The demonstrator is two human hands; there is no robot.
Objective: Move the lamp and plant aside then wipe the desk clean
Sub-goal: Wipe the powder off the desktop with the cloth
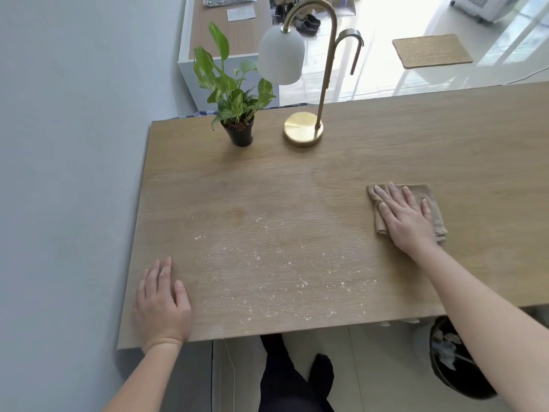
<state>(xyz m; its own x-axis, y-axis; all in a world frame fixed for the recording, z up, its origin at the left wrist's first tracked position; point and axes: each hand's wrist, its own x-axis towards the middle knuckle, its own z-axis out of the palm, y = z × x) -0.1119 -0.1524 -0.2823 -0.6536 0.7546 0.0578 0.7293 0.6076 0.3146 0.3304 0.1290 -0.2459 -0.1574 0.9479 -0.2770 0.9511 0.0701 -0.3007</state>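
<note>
One lamp, one potted plant, one cloth, two hands, many crumbs.

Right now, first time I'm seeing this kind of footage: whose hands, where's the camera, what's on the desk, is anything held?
There is no machine here. A person works with bare hands, and the single picture comes from a wide-angle camera worn on their head, looking forward and down.

The left hand lies flat on the desk near its front left corner and holds nothing. The right hand presses a folded beige cloth against the wood with straight fingers, so the cloth is pushed, not gripped.

At the far edge stand a potted plant and, to its right, a brass lamp with a white shade. Pale crumbs are scattered over the front of the desk between the two hands, so that part is not yet wiped.
</note>
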